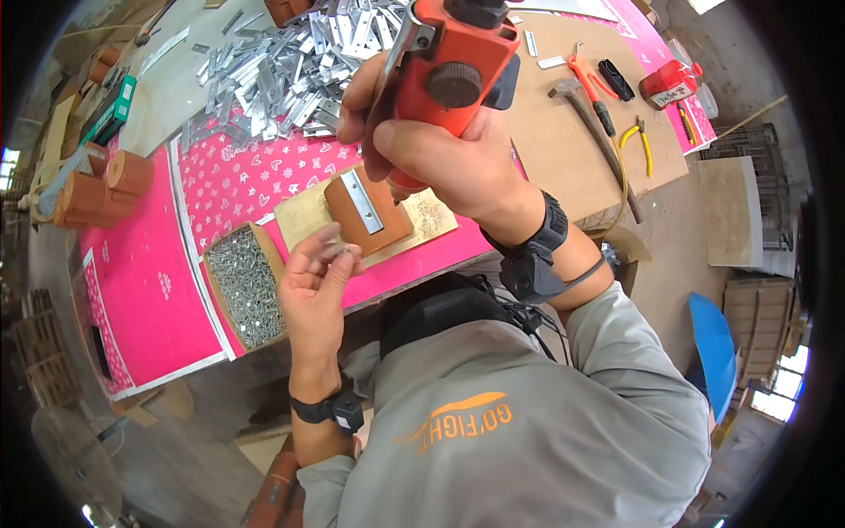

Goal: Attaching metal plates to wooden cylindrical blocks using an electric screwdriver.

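My right hand (440,158) is wrapped round a red power drill (453,66), held high above the table's front edge. Under its lower end lies a brown block (396,227) with a curved top. A flat silver metal strip (362,201) with holes rests on that block. Both sit on a pale wooden board (299,214). Close to the block's near left corner, my left hand (319,277) has thumb and fingertips drawn together. Something small and shiny seems to be between them, too small to name. Beside this hand stands an open cardboard box (204,257) full of screws.
A heap of metal strips (299,66) covers the table's far side. Several brown blocks (92,198) stand at left. On brown cardboard (550,132) at right lie a hammer (598,141), yellow-handled pliers (635,141) and a red container (669,85). The pink table covering (154,290) reaches the front edge.
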The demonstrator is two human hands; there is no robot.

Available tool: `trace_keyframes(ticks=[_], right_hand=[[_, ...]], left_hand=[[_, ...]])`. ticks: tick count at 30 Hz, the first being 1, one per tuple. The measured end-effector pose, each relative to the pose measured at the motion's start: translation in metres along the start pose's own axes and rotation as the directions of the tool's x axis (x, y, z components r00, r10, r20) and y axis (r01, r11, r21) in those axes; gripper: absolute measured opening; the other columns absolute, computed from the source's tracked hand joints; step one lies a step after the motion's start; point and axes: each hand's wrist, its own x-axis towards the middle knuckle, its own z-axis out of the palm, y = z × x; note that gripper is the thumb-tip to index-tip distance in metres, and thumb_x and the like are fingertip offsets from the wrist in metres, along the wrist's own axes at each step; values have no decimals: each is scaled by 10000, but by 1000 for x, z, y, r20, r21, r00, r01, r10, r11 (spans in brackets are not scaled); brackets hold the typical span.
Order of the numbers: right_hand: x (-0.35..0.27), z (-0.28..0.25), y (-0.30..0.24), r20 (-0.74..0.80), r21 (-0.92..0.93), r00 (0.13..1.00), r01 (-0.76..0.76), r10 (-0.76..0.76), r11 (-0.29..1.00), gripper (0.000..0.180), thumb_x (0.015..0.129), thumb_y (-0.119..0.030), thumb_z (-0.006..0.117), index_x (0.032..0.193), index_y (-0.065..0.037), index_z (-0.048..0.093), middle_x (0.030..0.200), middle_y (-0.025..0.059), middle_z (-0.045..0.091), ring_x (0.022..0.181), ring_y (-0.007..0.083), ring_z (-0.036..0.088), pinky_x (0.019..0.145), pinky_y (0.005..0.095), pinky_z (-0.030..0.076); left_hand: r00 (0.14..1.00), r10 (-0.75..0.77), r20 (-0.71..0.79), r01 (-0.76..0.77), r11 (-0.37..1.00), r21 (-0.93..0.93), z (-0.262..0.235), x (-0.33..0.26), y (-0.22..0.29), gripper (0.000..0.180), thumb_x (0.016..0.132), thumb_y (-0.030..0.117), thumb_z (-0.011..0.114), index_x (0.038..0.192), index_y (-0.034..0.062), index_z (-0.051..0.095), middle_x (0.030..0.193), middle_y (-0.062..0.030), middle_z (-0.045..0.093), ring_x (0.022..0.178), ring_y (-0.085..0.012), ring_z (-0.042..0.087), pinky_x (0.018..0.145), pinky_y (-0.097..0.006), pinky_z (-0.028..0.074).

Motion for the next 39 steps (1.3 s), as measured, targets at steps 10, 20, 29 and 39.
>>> trace_keyframes(ticks=[10,20,29,39], right_hand=[[-2,12,16,40,1,999,-14,14,1000,272,754,39,572,1025,19,589,858,67,665,787,131,646,702,303,553],[6,17,46,68,-89,993,101,-95,991,182,764,46,559,930,31,631,824,110,675,600,137,650,507,251,525],[3,18,51,115,-108,991,76,-63,991,161,767,56,543,909,30,613,855,105,653,650,139,647,559,255,529],[5,15,43,101,-140,994,-29,43,990,271,760,21,596,1030,22,600,872,73,683,798,121,654,705,294,550]], left_hand=[[997,63,-53,-61,998,34,3,-6,-15,138,951,33,642,1069,-39,630,1000,-135,714,915,-175,693,809,-306,590],[866,483,127,-458,667,587,10,-7,-26,138,857,-2,701,976,36,642,1112,-126,656,1044,-249,629,921,-340,488],[810,556,185,-514,523,679,13,-4,-32,133,842,24,722,949,54,647,1122,-108,630,1025,-286,609,875,-372,504],[795,578,182,-536,530,657,13,-1,-29,189,784,-7,747,938,59,657,1080,-104,648,991,-305,616,834,-392,509]])
